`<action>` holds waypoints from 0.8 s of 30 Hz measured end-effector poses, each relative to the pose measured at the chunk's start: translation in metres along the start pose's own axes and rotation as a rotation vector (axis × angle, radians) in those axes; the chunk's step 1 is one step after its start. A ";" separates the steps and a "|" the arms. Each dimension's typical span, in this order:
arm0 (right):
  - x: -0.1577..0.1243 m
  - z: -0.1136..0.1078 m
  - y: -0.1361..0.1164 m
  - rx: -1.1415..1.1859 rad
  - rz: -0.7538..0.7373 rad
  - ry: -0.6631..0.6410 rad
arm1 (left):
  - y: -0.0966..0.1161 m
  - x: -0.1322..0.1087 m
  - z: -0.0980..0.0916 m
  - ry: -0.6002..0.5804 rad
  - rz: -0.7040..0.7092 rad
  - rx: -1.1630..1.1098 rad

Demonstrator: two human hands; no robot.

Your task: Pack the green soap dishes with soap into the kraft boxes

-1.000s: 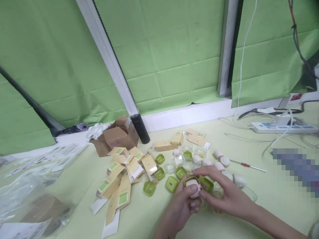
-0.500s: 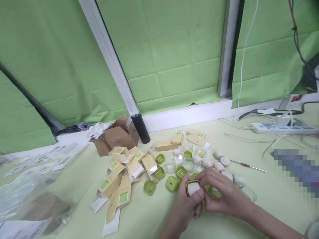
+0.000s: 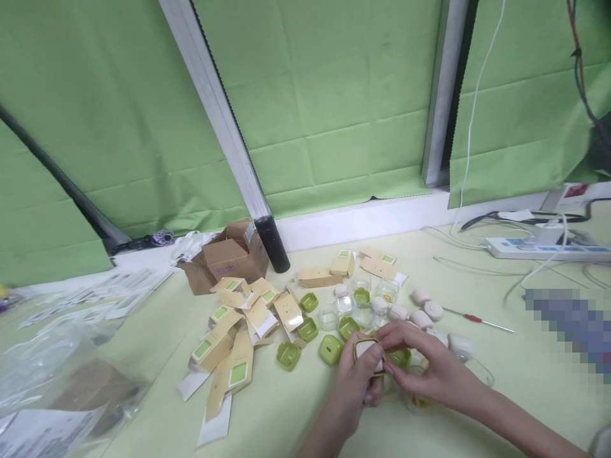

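Both my hands meet low at the centre over the pale green table. My left hand is closed round a small white case with a green rim, thumb pressed on its face. My right hand pinches the same case from the right with its fingertips. Just beyond lie loose green square shells, clear plastic pieces and white rounded cases. A clear piece under my right palm is partly hidden.
A heap of tan cardboard sleeves and an open brown box lie left of centre, beside a black cylinder. A red-handled screwdriver, power strip and cables sit right. Plastic bags fill the lower left.
The white case has been pushed down into its green rim between my hands, and both hands shifted slightly lower. The camera tilted a little.
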State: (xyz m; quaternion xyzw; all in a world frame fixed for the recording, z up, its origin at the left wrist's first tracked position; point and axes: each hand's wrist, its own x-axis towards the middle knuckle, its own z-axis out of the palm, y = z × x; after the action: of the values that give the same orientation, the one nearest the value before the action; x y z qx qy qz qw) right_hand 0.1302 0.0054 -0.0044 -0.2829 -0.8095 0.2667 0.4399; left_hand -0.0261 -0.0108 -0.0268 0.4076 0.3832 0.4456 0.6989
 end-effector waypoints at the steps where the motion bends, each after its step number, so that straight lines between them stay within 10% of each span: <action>1: -0.001 0.000 0.002 0.044 0.029 -0.012 | -0.001 0.000 0.001 0.002 0.000 -0.002; 13: 0.000 0.004 0.013 0.300 0.292 0.018 | 0.008 -0.002 0.002 -0.130 -0.116 -0.225; 21: -0.006 0.012 0.012 0.215 0.259 0.012 | 0.011 -0.004 -0.009 -0.105 0.012 0.201; 24: -0.003 0.008 0.009 0.333 0.304 0.112 | 0.037 -0.015 -0.030 0.086 0.156 0.620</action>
State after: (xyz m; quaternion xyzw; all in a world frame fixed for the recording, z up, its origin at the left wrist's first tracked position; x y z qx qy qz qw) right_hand 0.1265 0.0082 -0.0154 -0.3397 -0.6767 0.4435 0.4796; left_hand -0.0689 -0.0079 -0.0021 0.6101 0.4974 0.3765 0.4884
